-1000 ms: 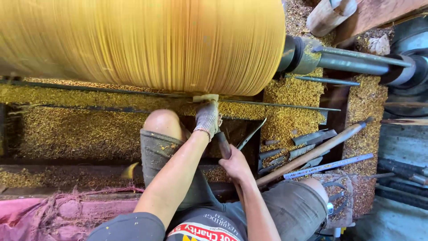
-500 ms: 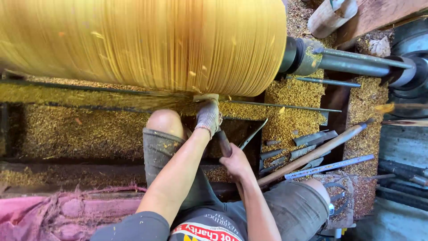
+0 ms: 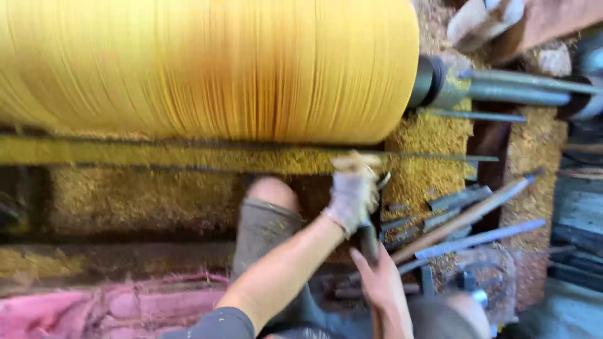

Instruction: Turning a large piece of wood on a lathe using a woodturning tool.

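A large yellow wooden cylinder lies across the lathe, its surface streaked with blur. Just below it runs a long metal tool rest, dusted with yellow shavings. The person's left hand, in a worn grey glove, is closed over the front of a turning chisel at the rest, close under the cylinder's right end. The bare right hand wraps the chisel's handle nearer the body. To the right, several long metal tools lie angled in the shavings, beside the dark lathe shaft.
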